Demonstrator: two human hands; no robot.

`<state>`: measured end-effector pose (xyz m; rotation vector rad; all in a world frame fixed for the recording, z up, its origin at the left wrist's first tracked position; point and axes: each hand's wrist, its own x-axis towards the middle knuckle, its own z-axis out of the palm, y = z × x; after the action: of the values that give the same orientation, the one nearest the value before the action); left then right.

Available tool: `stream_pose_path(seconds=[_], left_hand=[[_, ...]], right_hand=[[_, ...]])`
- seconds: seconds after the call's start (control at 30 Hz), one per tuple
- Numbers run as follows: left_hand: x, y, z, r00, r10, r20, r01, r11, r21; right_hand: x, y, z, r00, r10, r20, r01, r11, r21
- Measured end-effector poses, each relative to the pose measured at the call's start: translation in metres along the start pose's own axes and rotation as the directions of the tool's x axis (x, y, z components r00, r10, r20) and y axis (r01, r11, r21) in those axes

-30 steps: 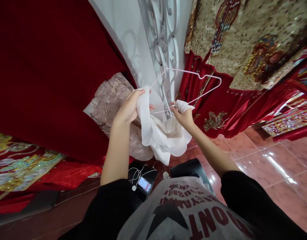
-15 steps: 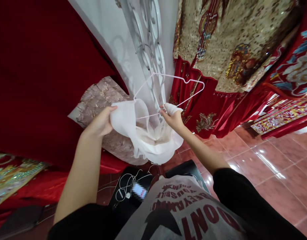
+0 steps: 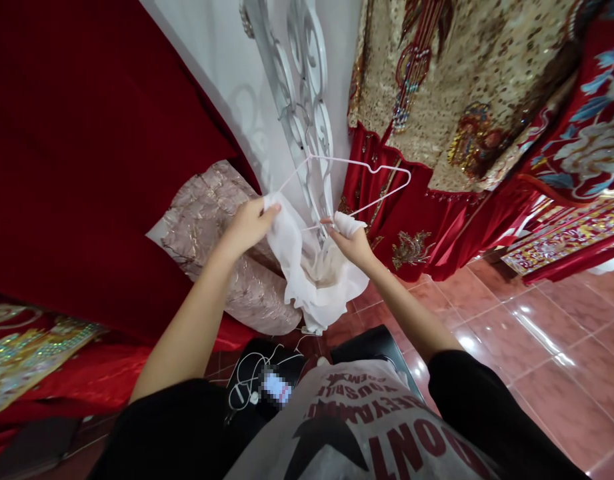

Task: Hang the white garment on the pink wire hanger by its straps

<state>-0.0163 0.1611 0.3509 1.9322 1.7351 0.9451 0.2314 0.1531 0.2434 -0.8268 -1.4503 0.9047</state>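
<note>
White sheer fabric hangs in loose folds over the lower bar of a thin pink hanger. The hanger's hook is on a white scrollwork metal stand. My left hand pinches the upper left edge of the fabric near the hanger's left corner. Another part of the fabric lies over my right hand, whose fingers close on the cloth and the hanger's bottom bar. Behind my left forearm is a pale pink patterned fabric with a glittering surface.
Red cloth fills the left side. Gold sequined and red embroidered garments hang at the right, above a shiny tiled floor. A phone and white cable rest on a black surface below.
My left hand has moved right and slightly up, drawing the white fabric's left edge in toward the hanger's left corner. My right hand has barely moved. The view has shifted slightly.
</note>
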Motion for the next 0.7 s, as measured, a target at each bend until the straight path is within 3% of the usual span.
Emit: stream_pose_path(seconds=[0.1, 0.2, 0.33, 0.43, 0.53, 0.63, 0.7], left_hand=[[-0.002, -0.009, -0.002, 0.997, 0.059, -0.044, -0.051, 0.986, 0.161], [-0.003, -0.012, -0.004, 0.992, 0.108, -0.063, -0.089, 0.965, 0.246], [-0.003, -0.012, -0.006, 0.988, 0.130, -0.083, -0.096, 0.939, 0.331], [-0.004, -0.011, -0.009, 0.987, 0.145, -0.069, -0.109, 0.921, 0.374], [-0.005, -0.010, -0.012, 0.985, 0.163, -0.060, -0.127, 0.910, 0.395], [-0.007, -0.008, -0.014, 0.985, 0.161, -0.056, -0.124, 0.902, 0.413], [-0.008, -0.008, -0.012, 0.987, 0.151, -0.049, -0.118, 0.902, 0.415]], right_hand=[[-0.004, -0.010, -0.025, 0.983, 0.167, -0.072, -0.160, 0.982, 0.101], [0.003, -0.021, -0.069, 0.928, 0.338, -0.160, -0.323, 0.940, 0.110], [0.034, -0.039, -0.140, 0.851, 0.475, -0.223, -0.518, 0.831, -0.205], [0.066, -0.052, -0.174, 0.828, 0.478, -0.293, -0.560, 0.727, -0.398], [0.098, -0.064, -0.182, 0.806, 0.471, -0.357, -0.591, 0.660, -0.463], [0.124, -0.075, -0.176, 0.778, 0.499, -0.382, -0.627, 0.587, -0.512], [0.136, -0.084, -0.171, 0.790, 0.499, -0.357, -0.611, 0.582, -0.536]])
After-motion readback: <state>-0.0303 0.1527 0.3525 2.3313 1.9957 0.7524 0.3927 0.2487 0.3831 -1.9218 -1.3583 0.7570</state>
